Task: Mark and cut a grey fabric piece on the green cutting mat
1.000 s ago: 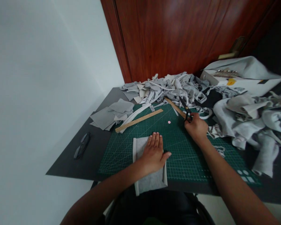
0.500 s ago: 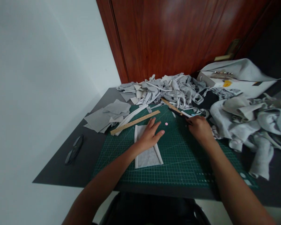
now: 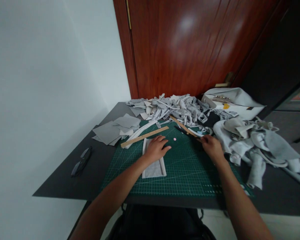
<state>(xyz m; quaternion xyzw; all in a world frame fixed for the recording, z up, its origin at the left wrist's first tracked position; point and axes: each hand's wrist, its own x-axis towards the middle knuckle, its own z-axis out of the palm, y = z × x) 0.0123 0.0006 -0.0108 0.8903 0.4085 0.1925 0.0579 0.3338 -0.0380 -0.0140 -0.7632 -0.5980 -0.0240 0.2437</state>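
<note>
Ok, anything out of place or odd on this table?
Mostly clutter: a heap of grey fabric scraps spills onto the green cutting mat, partly burying one wooden ruler. Eyeglasses lie near the table's left edge. Nothing looks damaged.

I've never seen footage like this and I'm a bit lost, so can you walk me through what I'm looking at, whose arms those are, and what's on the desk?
The picture comes from a camera worn on a person's head, looking forward and down, so the two bare arms reaching in from the bottom are that person's own. There is no machine.

The left hand lies flat on a folded grey fabric piece, which sits on a green cutting mat on a dark table. The right hand rests on the mat at the handles of black scissors; whether its grip has closed on them is hard to tell.

Around them: a wooden ruler, a second wooden ruler, a small pink dot, a heap of grey fabric scraps, flat grey pieces, bunched grey cloth, and glasses.
</note>
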